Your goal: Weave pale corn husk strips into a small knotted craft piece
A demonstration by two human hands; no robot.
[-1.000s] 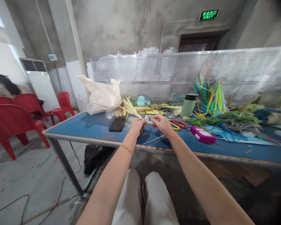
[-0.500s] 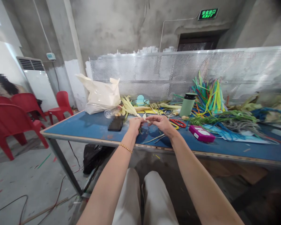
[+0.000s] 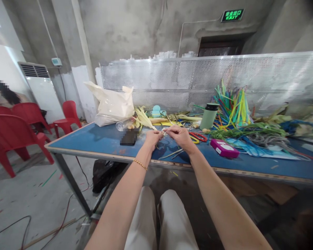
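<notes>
Close together above the blue table (image 3: 75, 140), both hands are closed around a small pale piece (image 3: 164, 131), perhaps a strip of corn husk; its exact kind is too small to tell. My left hand (image 3: 152, 138) pinches it from the left, with a gold bead bracelet on that wrist. From the right, my right hand (image 3: 179, 135) grips it with thumb and forefinger. Thin pale strands (image 3: 173, 153) lie on the table below my right hand. Just behind the hands is a bundle of dried corn husks (image 3: 144, 118). Scissors with red and yellow handles (image 3: 199, 136) lie right of my right hand.
A cream plastic bag (image 3: 114, 104) and a dark phone-like object (image 3: 129, 137) stand left. On the right are a green bottle (image 3: 209, 116), a purple box (image 3: 224, 148), coloured strips (image 3: 234, 109) and tangled cords (image 3: 263, 133). Red chairs (image 3: 15, 135) and a seated person (image 3: 5, 93) are farther left.
My right hand's fingers, stretched flatter before, have drawn into a pinch at the pale piece. The white tip that stood up between the hands is now lower and mostly covered.
</notes>
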